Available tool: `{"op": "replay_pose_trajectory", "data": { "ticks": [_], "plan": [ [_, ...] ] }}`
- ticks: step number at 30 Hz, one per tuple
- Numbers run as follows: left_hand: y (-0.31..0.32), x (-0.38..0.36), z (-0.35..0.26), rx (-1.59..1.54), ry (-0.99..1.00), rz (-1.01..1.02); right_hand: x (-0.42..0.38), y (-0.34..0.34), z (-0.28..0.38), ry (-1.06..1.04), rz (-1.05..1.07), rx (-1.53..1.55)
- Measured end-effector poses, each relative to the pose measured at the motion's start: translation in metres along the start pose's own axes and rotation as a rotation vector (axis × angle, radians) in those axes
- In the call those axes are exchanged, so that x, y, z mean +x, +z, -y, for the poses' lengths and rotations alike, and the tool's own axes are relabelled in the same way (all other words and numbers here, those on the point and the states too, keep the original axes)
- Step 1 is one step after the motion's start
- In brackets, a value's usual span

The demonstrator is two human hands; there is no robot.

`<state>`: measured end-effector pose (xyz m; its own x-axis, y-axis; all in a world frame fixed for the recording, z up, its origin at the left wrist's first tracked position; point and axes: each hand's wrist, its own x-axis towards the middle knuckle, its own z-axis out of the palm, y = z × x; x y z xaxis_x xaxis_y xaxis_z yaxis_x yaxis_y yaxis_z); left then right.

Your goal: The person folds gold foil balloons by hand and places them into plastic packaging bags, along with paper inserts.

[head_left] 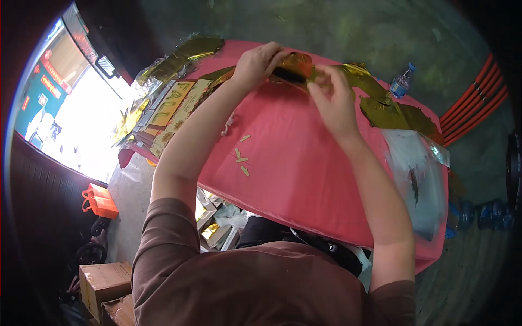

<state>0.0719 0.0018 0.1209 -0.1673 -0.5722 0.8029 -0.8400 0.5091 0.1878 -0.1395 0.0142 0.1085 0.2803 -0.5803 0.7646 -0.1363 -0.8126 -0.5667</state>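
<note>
Toward the far side of the pink-covered table, a shiny gold foil piece is stretched between my two hands, with a dark reflection on its surface. My left hand has its fingers closed on the foil's left edge. At the right edge, the curled fingers of my right hand pinch the foil; they are slightly blurred. Some foil is hidden behind the fingers. Several small pale strips lie nearer to me on the pink cloth.
Flat gold foil pieces and a water bottle are at the right, above clear plastic bags. Printed card packs and crumpled foil sit at the left. Cardboard boxes and an orange bag stand on the floor.
</note>
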Motion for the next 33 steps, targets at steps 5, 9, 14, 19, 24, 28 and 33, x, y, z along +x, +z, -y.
{"op": "replay_pose_trajectory", "data": {
  "ticks": [5, 9, 14, 19, 24, 28, 33],
  "plan": [
    [-0.007, -0.008, -0.029, -0.170, -0.042, 0.064, 0.039, 0.003, -0.017, 0.021, 0.115, -0.276],
    [-0.015, -0.020, -0.031, -0.455, -0.332, 0.218, 0.040, 0.009, -0.040, 0.299, 0.296, 0.072],
    [-0.010, -0.034, -0.019, -0.692, -0.563, 0.352, 0.034, -0.002, -0.026, 0.331, 0.476, 0.020],
    [-0.015, -0.032, -0.035, -0.616, -0.633, 0.481, 0.031, -0.008, -0.009, 0.430, 0.623, 0.279],
    [-0.006, -0.038, -0.043, -0.453, -0.448, 0.476, 0.032, -0.006, -0.015, 0.417, 0.777, 0.064],
    [-0.004, -0.050, -0.048, -0.352, -0.395, 0.437, 0.024, -0.001, -0.025, 0.508, 0.757, 0.066],
    [0.006, -0.086, -0.028, -0.081, -0.248, 0.279, 0.013, 0.000, -0.042, 0.657, 0.088, 0.563]
  ]
}}
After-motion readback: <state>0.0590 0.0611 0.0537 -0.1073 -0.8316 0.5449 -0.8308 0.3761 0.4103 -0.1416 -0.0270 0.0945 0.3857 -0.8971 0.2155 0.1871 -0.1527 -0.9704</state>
